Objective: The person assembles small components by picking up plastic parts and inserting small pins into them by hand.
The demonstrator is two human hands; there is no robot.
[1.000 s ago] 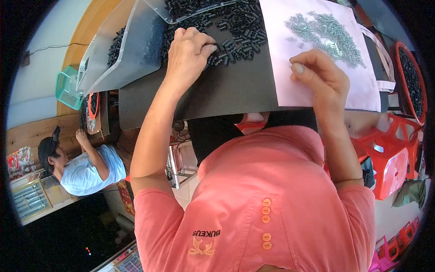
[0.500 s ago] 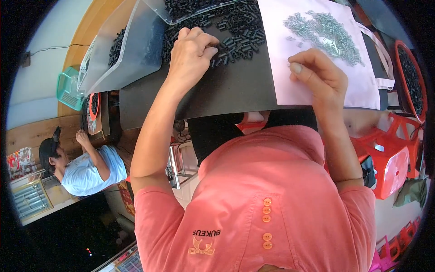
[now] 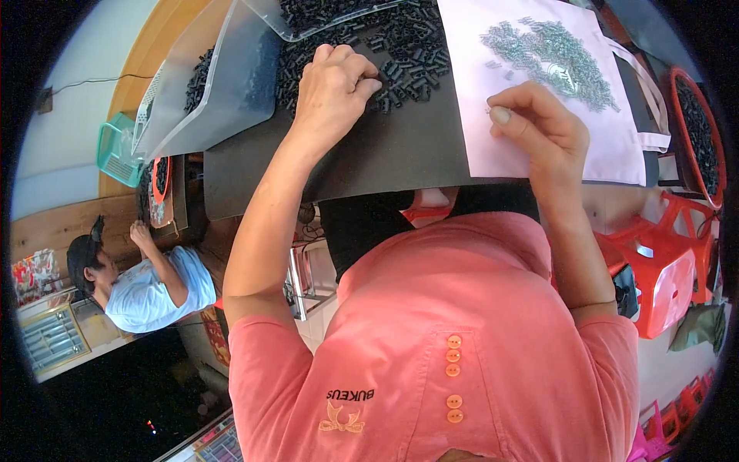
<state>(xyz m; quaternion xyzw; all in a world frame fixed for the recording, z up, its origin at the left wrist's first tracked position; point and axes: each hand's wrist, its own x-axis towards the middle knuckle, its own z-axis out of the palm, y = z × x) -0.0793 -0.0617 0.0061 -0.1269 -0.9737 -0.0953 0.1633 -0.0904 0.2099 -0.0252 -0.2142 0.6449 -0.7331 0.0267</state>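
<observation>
My left hand (image 3: 332, 88) is curled over a spread of small black cylindrical parts (image 3: 416, 68) on the dark tabletop. Its thumb and fingers are drawn together, and whatever they grip is hidden. Over the near left part of a pale pink cloth bag (image 3: 493, 150), my right hand (image 3: 543, 127) pinches a tiny shiny piece between thumb and forefinger. A pile of small shiny, silvery-clear pieces (image 3: 573, 69) lies on the bag, beyond the right hand.
A clear plastic bin (image 3: 219, 100) with black parts stands left of my left hand. At far right is a red-rimmed basket (image 3: 720, 154) of dark parts, above red stools (image 3: 654, 277). Another person (image 3: 154, 285) works at the left, near a green basket (image 3: 117, 150).
My left hand has shifted slightly to the right and away from me over the black parts. The right hand stays almost in place, still pinching.
</observation>
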